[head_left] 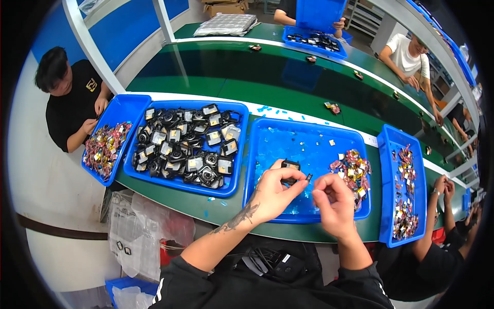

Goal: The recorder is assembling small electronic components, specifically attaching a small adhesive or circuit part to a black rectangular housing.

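Over the middle blue tray (309, 134), my left hand (272, 193) is closed on a small black casing (291, 165). A thin dark piece (309, 177) sticks out by its fingertips, toward my other hand. Just to the right, my right hand (335, 206) has its fingers curled in a pinch; whether anything is between them is hidden. In the same tray, a heap of small pink, yellow and silver electronic parts (355, 175) lies at the right end. Shreds of blue film (272, 141) are scattered over its bottom.
Left of me, a blue tray (206, 192) is full of black casings (175, 149). Two more trays of small parts (108, 147) (406, 221) stand at either end. Beyond runs a green conveyor belt (231, 67) carrying scattered parts (332, 107). Several people work around the line.
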The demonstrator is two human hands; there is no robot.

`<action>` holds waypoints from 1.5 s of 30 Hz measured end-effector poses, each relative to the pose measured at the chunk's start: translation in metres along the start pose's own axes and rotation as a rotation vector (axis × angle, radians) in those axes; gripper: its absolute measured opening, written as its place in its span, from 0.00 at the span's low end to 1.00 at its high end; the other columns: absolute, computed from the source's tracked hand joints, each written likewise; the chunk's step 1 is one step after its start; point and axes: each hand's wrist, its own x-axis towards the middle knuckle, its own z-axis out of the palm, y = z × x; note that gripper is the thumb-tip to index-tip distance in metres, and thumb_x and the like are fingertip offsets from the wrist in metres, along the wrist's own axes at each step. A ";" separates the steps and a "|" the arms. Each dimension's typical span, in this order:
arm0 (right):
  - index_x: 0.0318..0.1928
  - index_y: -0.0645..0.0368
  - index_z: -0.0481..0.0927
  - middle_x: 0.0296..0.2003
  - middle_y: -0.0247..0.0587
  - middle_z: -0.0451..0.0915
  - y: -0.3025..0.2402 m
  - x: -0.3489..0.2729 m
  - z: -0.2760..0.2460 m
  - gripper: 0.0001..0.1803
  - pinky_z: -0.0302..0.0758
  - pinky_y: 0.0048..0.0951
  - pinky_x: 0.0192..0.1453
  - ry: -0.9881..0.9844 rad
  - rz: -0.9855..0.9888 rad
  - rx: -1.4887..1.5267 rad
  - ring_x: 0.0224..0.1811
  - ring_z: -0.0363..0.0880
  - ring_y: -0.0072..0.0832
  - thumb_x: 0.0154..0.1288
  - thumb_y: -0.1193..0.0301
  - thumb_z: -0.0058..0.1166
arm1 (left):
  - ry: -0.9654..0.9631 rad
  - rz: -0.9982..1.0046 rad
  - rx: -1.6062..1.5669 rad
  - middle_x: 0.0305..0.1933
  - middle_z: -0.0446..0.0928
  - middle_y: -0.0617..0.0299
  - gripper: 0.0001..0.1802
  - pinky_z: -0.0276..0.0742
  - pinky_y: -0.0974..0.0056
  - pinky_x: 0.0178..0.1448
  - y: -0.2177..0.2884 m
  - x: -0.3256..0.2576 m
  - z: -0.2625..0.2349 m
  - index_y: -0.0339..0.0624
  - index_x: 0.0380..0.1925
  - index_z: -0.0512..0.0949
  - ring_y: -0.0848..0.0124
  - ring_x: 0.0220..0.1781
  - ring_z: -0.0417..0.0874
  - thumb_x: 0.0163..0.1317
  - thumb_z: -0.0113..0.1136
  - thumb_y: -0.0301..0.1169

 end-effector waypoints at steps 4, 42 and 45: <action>0.56 0.60 0.78 0.37 0.40 0.79 -0.001 0.013 -0.013 0.23 0.75 0.22 0.39 0.057 -0.027 -0.433 0.39 0.78 0.24 0.59 0.85 0.55 | -0.102 -0.021 -0.145 0.38 0.77 0.63 0.08 0.75 0.72 0.36 0.002 0.002 -0.002 0.35 0.37 0.82 0.78 0.34 0.78 0.63 0.63 0.30; 0.32 0.61 0.82 0.27 0.37 0.82 -0.038 0.001 0.027 0.08 0.60 0.21 0.19 0.215 -0.189 -0.457 0.16 0.65 0.17 0.51 0.83 0.64 | 0.011 -0.017 -0.721 0.56 0.78 0.51 0.20 0.77 0.64 0.60 0.012 -0.036 0.015 0.28 0.59 0.71 0.70 0.55 0.79 0.68 0.53 0.21; 0.31 0.60 0.82 0.28 0.38 0.83 -0.040 0.000 0.025 0.07 0.62 0.21 0.20 0.186 -0.153 -0.473 0.17 0.69 0.20 0.51 0.84 0.63 | 0.006 -0.048 -0.659 0.56 0.78 0.51 0.20 0.77 0.64 0.60 0.010 -0.038 0.014 0.27 0.60 0.70 0.69 0.55 0.79 0.68 0.52 0.21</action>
